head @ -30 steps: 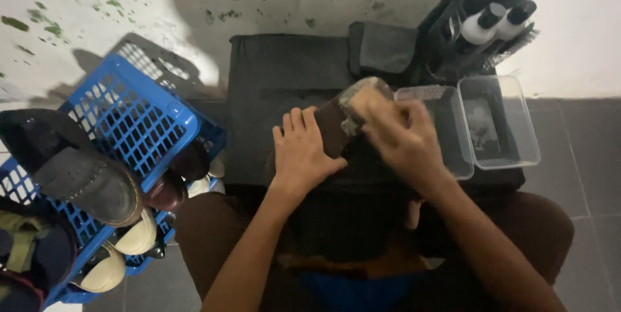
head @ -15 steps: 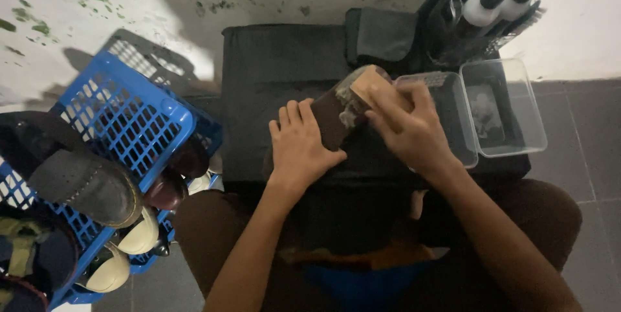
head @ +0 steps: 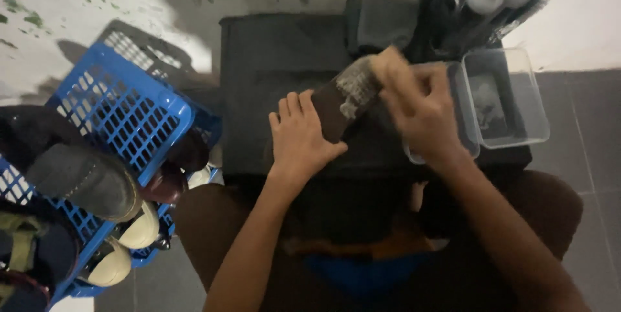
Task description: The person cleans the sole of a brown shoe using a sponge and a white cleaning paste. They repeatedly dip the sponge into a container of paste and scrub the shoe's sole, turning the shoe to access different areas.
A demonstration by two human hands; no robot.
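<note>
Brown leather shoe brushed at frame centre.
Left hand lies flat, fingers together; right hand grips a wooden bristle brush.

Bare forearms, no sleeves in view; brown trousers (blue and orange cloth at the waist).

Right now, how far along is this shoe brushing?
Midway, at a guess. In hand: the left hand pins a dark brown shoe on the black work surface while the right hand holds a brush on it. Which shoes are already done, I cannot tell. Possibly left: more shoes sit in the blue basket.
</note>
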